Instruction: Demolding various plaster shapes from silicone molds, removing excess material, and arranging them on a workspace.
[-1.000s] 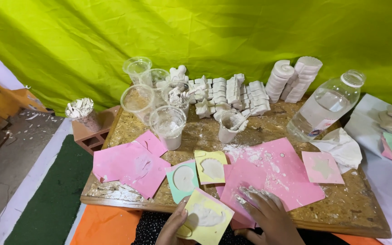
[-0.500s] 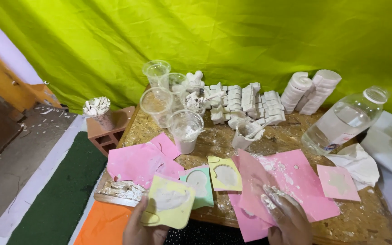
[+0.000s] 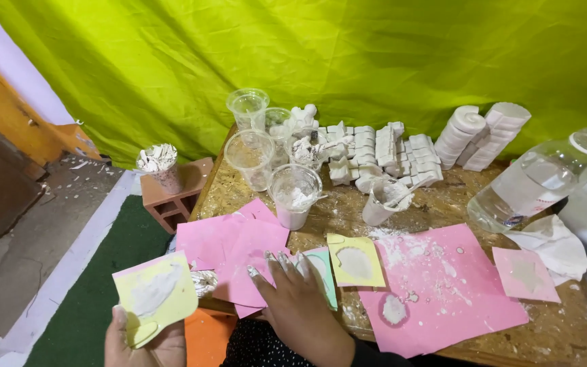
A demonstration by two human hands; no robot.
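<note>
My left hand, at the bottom left and off the board's edge, holds up a yellow paper sheet with a white plaster smear on it. My right hand lies flat with its fingers spread and dusted white. Its fingertips rest on the overlapping pink sheets and on the edge of a pale green sheet. Beside it lie a second yellow sheet with a white patch and a large pink sheet speckled with powder.
The chipboard table carries clear plastic cups, a white cup, several white cast pieces, stacked white discs, a clear water bottle and a small pink sheet. A brick with a cup stands at the left.
My left hand carried the yellow sheet left, off the board's edge. My right hand left the large pink sheet and moved left onto the smaller pink and green sheets.
</note>
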